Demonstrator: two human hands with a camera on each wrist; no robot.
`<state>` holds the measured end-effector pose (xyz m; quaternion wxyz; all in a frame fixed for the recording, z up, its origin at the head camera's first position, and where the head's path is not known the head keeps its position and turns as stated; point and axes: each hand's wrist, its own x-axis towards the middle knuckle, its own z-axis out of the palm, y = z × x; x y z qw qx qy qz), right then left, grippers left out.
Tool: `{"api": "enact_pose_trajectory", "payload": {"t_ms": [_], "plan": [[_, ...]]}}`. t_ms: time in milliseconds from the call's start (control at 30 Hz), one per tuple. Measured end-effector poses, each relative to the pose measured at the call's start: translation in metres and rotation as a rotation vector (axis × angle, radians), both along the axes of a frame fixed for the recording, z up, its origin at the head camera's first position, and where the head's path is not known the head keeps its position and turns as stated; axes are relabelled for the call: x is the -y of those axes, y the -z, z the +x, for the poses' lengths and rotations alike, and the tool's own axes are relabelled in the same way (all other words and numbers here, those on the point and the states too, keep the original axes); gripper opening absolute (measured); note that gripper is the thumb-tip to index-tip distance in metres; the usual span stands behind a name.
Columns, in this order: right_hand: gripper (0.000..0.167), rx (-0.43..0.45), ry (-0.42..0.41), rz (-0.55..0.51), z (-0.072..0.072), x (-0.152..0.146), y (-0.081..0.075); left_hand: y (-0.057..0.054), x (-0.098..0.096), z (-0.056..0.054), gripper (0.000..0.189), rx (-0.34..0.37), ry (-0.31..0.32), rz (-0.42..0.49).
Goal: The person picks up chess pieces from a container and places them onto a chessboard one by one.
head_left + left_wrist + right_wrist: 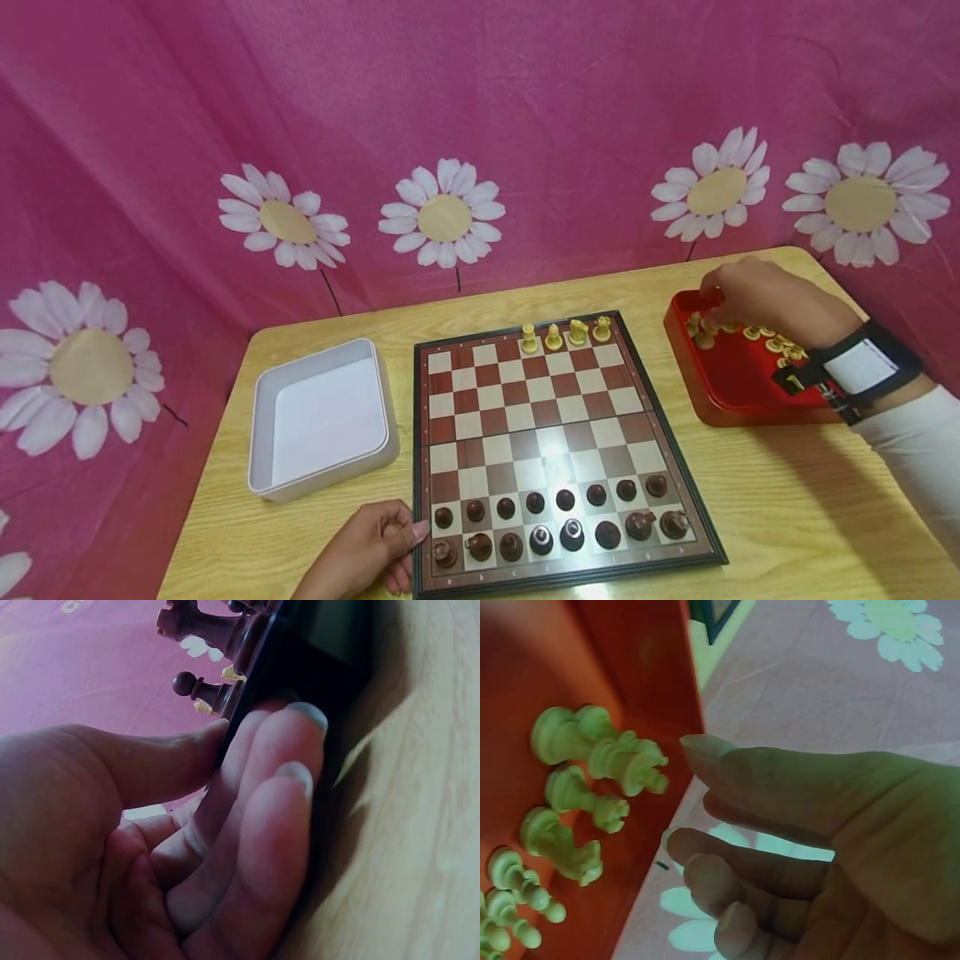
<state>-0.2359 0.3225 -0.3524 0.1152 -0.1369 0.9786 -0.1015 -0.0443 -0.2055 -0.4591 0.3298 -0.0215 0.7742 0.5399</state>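
Observation:
My left hand (367, 542) grips the near left edge of the chessboard (422, 400). In the left wrist view its thumb lies on the top edge and the fingers (274, 825) curl under the board. At the far right, my right hand (772, 296) is over the back of a red tray (701, 396). The right wrist view has its thumb and fingers apart, nothing between them, close to cream chess pieces (577, 799) lying in the tray. Several cream pieces, including a knight (577, 332) and a rook (602, 329), stand on the board's far row.
Two rows of dark pieces, among them a pawn (535, 502), fill the board's near side. A white plastic tray (386, 417) stands to the left on the wooden table (225, 525). Behind everything hangs a pink flowered cloth (555, 167).

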Motion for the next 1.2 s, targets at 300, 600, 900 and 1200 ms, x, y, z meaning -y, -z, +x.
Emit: {"api": "enact_pose_trajectory", "payload": {"t_ms": [300,600,900,1200], "plan": [[0.027,0.074,0.019,0.035,0.001,-0.001,0.011,0.003,0.0,0.001,0.03,-0.008,-0.003,-0.003],[0.016,0.068,0.001,0.059,0.0,-0.003,0.016,0.002,0.0,0.001,0.031,-0.014,-0.007,0.02],[0.009,0.042,-0.014,0.066,0.001,-0.003,0.017,-0.001,-0.001,0.002,0.03,-0.01,-0.013,0.039],[0.007,0.035,-0.023,0.059,-0.001,-0.003,0.019,0.0,-0.001,0.002,0.029,-0.004,-0.023,0.053]]}}
